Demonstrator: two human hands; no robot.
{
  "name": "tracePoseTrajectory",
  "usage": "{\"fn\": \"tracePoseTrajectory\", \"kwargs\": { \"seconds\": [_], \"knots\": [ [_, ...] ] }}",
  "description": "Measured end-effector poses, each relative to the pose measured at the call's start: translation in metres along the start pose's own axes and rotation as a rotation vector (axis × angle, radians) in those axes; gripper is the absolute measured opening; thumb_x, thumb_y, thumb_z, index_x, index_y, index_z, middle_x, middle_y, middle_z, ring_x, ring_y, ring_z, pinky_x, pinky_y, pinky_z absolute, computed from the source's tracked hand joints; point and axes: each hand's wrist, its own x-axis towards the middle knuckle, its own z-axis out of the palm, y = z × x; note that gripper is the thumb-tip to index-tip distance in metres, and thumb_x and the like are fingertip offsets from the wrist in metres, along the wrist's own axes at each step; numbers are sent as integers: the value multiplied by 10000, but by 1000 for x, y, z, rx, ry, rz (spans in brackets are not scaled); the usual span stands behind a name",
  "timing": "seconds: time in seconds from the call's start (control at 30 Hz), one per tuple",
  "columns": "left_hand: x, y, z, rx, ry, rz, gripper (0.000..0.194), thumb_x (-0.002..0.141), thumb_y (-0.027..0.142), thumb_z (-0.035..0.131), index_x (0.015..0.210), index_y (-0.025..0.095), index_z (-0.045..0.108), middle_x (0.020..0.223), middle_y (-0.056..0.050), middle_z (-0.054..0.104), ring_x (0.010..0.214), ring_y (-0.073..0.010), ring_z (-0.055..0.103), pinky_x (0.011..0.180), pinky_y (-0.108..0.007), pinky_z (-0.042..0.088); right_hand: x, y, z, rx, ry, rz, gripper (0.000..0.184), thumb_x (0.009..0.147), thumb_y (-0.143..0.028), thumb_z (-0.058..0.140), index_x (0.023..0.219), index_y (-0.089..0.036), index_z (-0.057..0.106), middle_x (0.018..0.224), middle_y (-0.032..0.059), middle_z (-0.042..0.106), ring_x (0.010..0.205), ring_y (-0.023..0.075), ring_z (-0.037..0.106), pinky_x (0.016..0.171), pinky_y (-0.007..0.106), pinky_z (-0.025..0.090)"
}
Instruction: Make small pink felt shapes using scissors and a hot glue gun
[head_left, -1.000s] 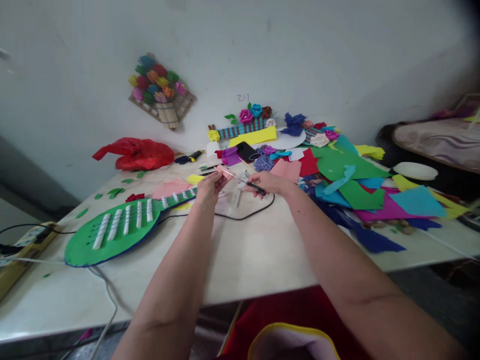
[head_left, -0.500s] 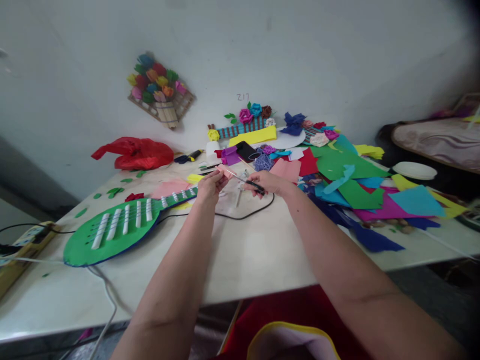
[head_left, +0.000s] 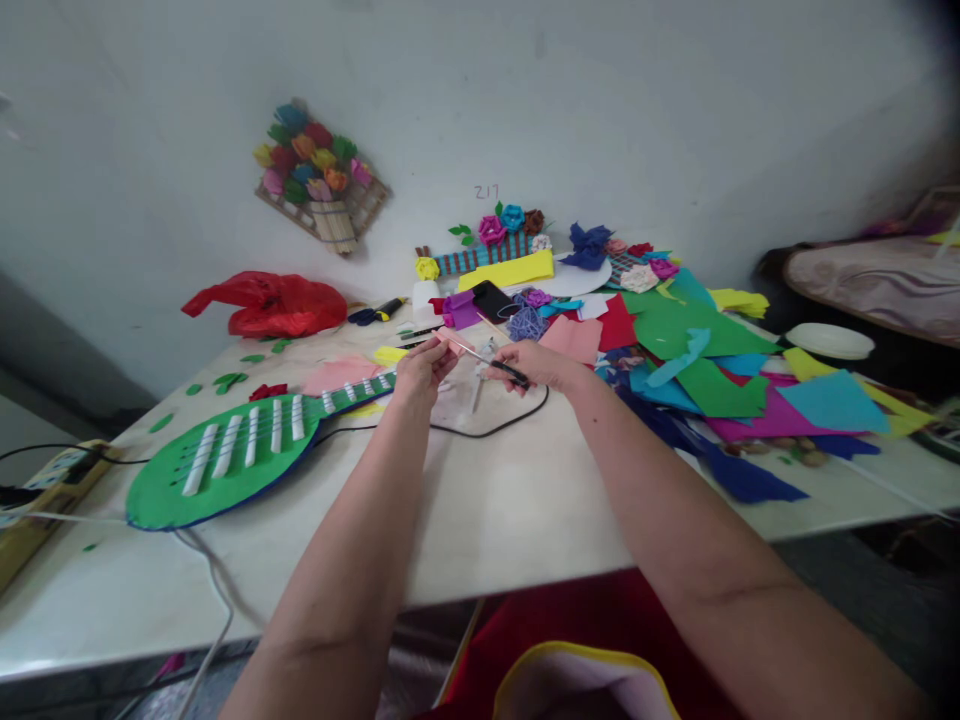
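My left hand (head_left: 422, 368) pinches a small piece of pink paper (head_left: 452, 341) over the middle of the table. In my right hand (head_left: 529, 364) is a pair of scissors (head_left: 507, 372) with black handles, fingers closed around them. The blades point left and their tips reach the pink paper; whether they bite into it is too small to tell. Just left of my left hand lies a green paper guitar (head_left: 255, 450) with white strips, its neck running toward my wrist. A black cord (head_left: 480, 435) passes beneath my hands.
Coloured paper sheets (head_left: 705, 330) pile up on the right. A black phone (head_left: 493, 300) and a ball of blue-grey yarn (head_left: 527, 324) lie behind my hands. At the back left sits a red plastic bag (head_left: 277, 303). A yellow power strip (head_left: 49, 490) stands at the left edge.
Almost nothing differs. Both hands stay in place with the pink paper and the scissors; the paper and blades look very slightly shifted.
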Motion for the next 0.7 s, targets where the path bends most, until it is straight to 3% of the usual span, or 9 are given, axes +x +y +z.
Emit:
{"fn": "tracePoseTrajectory", "kwargs": {
  "seconds": [0.7],
  "knots": [
    [2,-1,-1,-8,-20,-14,138,692,5,607,776,113,625,611,-27,640,526,-96,602,606,-238,541,0,0,-1,1,17,0,368,677,-471,691,780,-136,580,526,-33,551,356,33,448,347,154,290]
  ]
}}
